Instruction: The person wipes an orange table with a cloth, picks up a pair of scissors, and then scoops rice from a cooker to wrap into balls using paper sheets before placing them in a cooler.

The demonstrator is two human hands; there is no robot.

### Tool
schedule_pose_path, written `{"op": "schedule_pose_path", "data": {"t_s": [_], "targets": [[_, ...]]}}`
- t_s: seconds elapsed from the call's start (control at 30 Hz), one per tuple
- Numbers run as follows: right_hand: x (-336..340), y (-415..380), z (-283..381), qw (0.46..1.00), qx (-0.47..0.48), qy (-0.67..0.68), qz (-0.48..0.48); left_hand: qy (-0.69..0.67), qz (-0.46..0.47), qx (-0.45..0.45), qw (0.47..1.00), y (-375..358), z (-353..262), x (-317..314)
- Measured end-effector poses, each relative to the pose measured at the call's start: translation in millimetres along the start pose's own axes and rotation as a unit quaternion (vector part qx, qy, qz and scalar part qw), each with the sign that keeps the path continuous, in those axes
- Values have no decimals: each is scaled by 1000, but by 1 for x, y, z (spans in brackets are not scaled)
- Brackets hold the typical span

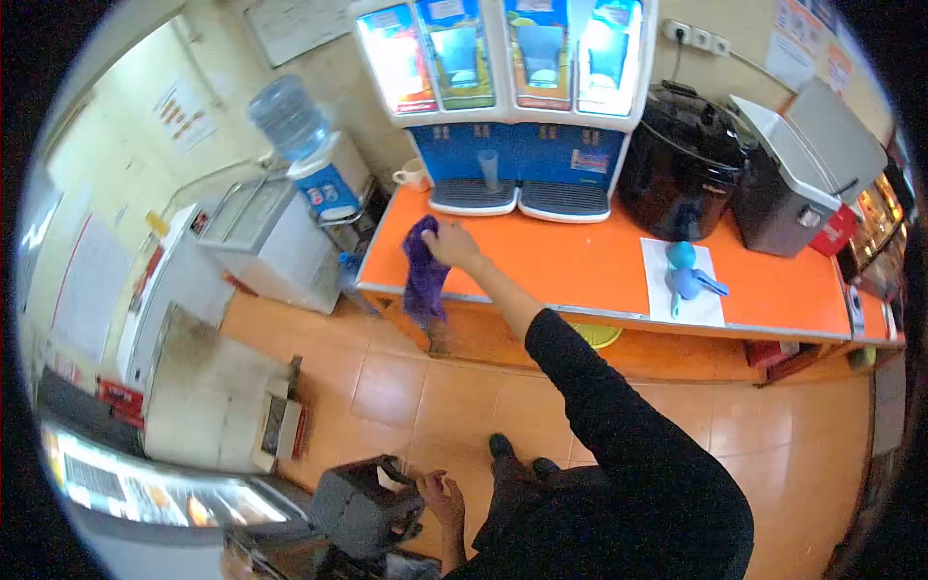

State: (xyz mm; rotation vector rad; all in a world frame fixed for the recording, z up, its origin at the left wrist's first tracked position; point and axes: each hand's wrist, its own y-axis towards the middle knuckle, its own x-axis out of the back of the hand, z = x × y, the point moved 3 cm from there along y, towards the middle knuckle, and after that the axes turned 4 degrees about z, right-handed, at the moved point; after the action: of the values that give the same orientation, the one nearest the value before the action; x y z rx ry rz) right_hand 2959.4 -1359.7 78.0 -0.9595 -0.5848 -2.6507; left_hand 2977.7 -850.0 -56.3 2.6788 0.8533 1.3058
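Observation:
My right hand is closed on a purple cloth over the left front edge of the orange counter. Part of the cloth hangs down past that edge. Lower in the view, my left hand is open with its fingers a little bent, holding nothing that shows. It is right beside a dark grey boxy device. Behind my right hand, a drink dispenser stands on the counter, its two drip trays at the front. A white cup stands left of it.
Right of the dispenser are a black lidded pot and a grey cool box with its lid up. Blue scoops lie on white paper. A water dispenser and a chest freezer stand at left. Tiled floor lies below.

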Motion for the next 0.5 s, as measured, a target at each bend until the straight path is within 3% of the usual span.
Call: {"op": "schedule_pose_path", "data": {"t_s": [0.03,0.07,0.1,0.13,0.17,0.2,0.23,0.27,0.3,0.4,0.5], "targets": [[16,-27,19,997,-40,-65,-32,-7,42,-19,999,13,15,-12],[10,-39,9,999,13,-22,26,-14,132,22,991,23,40,-34],[-3,-67,-6,994,96,32,45,-46,242,6,969,31,60,-55],[4,-107,-7,976,120,84,159,-79,348,-3,934,38,81,-75],[-22,-147,-36,934,108,225,256,-91,444,15,891,45,93,-93],[-58,-206,-81,923,23,252,291,-94,522,37,847,48,103,-106],[-77,-277,-127,946,72,163,272,-89,582,60,806,53,110,-120],[-113,-346,-176,843,44,-8,536,-82,619,81,777,61,115,-130],[-107,-404,-204,785,-24,-54,616,-75,642,102,756,69,119,-138],[-37,-485,-248,741,-387,62,545,-78,634,168,750,97,124,-150],[-3,-490,-269,708,-532,154,437,-89,574,251,775,121,140,-151]]}}
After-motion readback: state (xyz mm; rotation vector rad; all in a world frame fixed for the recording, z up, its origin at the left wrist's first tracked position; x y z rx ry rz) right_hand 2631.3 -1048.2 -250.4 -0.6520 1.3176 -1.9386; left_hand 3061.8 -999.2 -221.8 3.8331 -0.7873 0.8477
